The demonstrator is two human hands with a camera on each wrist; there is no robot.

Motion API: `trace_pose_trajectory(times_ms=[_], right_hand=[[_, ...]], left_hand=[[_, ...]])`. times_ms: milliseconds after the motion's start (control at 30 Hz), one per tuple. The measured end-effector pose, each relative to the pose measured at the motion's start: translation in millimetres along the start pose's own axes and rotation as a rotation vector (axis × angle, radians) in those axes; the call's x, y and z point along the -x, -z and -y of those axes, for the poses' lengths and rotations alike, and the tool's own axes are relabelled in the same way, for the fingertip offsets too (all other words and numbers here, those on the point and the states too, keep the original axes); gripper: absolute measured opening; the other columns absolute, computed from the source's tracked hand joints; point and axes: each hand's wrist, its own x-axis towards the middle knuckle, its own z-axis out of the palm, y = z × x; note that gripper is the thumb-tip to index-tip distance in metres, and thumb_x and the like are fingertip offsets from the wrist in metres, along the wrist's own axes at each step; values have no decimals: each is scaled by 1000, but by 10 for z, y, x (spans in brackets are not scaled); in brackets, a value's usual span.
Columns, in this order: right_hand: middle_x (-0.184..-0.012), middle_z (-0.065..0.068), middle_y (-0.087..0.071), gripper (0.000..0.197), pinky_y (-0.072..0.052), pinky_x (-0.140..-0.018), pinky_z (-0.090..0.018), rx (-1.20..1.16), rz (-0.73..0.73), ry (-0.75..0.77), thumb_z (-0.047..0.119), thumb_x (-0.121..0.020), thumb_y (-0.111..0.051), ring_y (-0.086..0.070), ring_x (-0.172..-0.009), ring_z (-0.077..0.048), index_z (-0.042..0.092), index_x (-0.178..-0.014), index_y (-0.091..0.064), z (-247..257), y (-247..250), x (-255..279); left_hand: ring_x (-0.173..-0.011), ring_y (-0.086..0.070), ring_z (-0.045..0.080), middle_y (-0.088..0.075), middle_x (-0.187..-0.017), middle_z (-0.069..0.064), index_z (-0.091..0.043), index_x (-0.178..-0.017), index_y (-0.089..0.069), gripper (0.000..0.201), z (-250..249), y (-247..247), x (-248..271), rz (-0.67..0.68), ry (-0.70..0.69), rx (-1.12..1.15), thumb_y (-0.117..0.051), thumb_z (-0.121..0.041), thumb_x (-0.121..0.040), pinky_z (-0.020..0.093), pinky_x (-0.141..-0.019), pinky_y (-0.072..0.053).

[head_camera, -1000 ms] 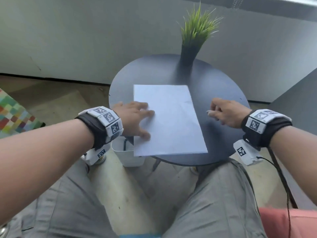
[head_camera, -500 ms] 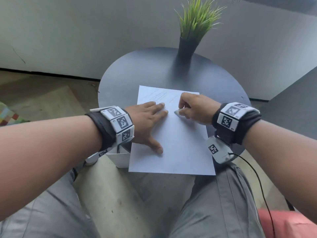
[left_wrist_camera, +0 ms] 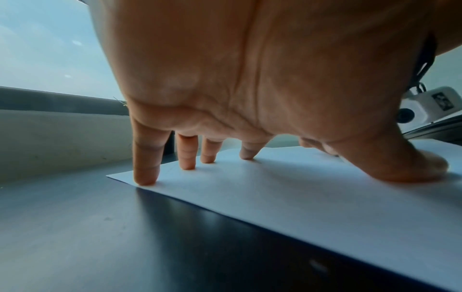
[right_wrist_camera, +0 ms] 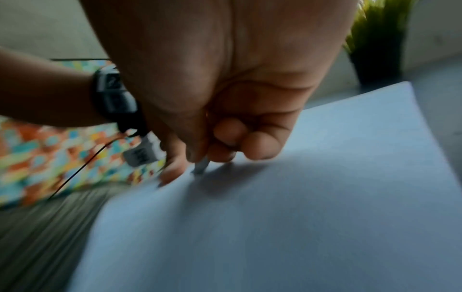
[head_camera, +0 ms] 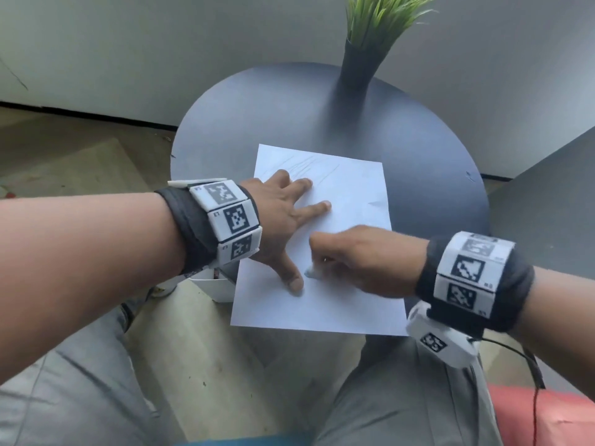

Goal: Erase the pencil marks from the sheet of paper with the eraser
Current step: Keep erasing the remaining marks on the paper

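A white sheet of paper (head_camera: 351, 217) lies on the round dark table (head_camera: 257, 117), its near edge hanging over the table's front. Faint pencil marks (head_camera: 309, 165) cross its far left part. My left hand (head_camera: 283, 220) is spread flat on the sheet's left side, its fingertips (left_wrist_camera: 146, 177) pressing the paper (left_wrist_camera: 300, 187) down. My right hand (head_camera: 357, 259) is curled round a small white eraser (head_camera: 311, 272), whose tip touches the paper just right of my left thumb. In the blurred right wrist view the eraser (right_wrist_camera: 201, 167) pokes out below the curled fingers onto the sheet (right_wrist_camera: 300, 207).
A dark vase with green grass (head_camera: 363, 56) stands at the table's far edge. A white box (head_camera: 215, 284) sits under the table's left rim. My grey-trousered legs are below the table, and a grey wall lies behind it.
My right hand has moved from the sheet's upper middle down towards me, now beside my left thumb. The left hand has shifted slightly up the sheet, still pressing it.
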Motion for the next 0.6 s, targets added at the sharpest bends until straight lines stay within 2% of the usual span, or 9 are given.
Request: trace_pose_trajectory(times_ms=[133, 200, 267, 300, 367, 433, 533, 567, 600], right_hand=[[-76, 5, -57, 19, -44, -63, -31, -59, -276, -403, 43, -95, -49, -54, -74, -21, 26, -102, -50, -449, 234, 0], [-78, 3, -59, 19, -43, -63, -32, 4, -226, -297, 43, -96, -48, -53, -71, -18, 27, -105, -49, -378, 171, 59], [-80, 6, -59, 18, -41, -64, -29, -9, -89, -145, 42, -97, -47, -52, -72, -14, 27, -107, -50, -173, 50, 104], [-79, 8, -58, 19, -40, -64, -27, -9, -73, -140, 41, -96, -47, -53, -72, -12, 27, -107, -52, -156, 63, 105], [-76, 10, -56, 18, -40, -65, -30, -27, -210, -307, 41, -95, -48, -56, -76, -15, 27, -105, -53, -383, 194, 84], [-80, 3, -60, 19, -48, -70, -33, -47, -272, -413, 46, -96, -49, -58, -79, -22, 28, -101, -50, -480, 250, 116], [-89, 7, -58, 25, -42, -66, -23, -4, -78, -137, 39, -93, -42, -51, -82, -19, 23, -111, -50, -58, 57, 156], [-92, 7, -58, 27, -39, -67, -24, -20, 0, -68, 34, -93, -41, -50, -84, -18, 21, -114, -51, 64, -3, 149], [-92, 7, -58, 27, -39, -69, -27, -16, -8, -56, 33, -93, -41, -50, -86, -19, 21, -115, -51, 65, 0, 137]], left_hand=[[-138, -17, 31, -4, -160, 2, -45, -153, 12, 139, -20, 30, -4, 13, 8, -17, -51, -103, -43, 49, -102, -45], [-136, -19, 31, -7, -158, 3, -49, -151, 14, 138, -38, 62, -5, 37, 12, -30, -52, -103, -42, 49, -99, -47], [-133, -22, 31, -12, -154, 3, -53, -149, 14, 136, -50, 90, -17, 49, 8, -45, -53, -102, -41, 49, -95, -49], [-131, -23, 31, -14, -152, 3, -54, -148, 15, 136, -50, 101, -27, 53, 8, -51, -53, -103, -40, 48, -92, -50], [-130, -23, 31, -16, -150, 3, -56, -145, 17, 135, -62, 113, -33, 61, 10, -50, -51, -104, -39, 48, -91, -51], [-130, -23, 31, -16, -150, 3, -56, -144, 18, 135, -68, 116, -40, 65, 15, -63, -49, -105, -38, 49, -92, -50], [-131, -23, 31, -16, -151, 3, -56, -145, 16, 136, -74, 128, -18, 67, 25, -67, -51, -104, -38, 49, -93, -50], [-132, -23, 32, -16, -152, 3, -56, -146, 16, 136, -74, 132, -19, 65, 25, -69, -52, -104, -38, 49, -94, -50], [-132, -23, 32, -16, -152, 4, -56, -146, 15, 135, -74, 135, -14, 63, 24, -68, -52, -104, -39, 49, -94, -49]])
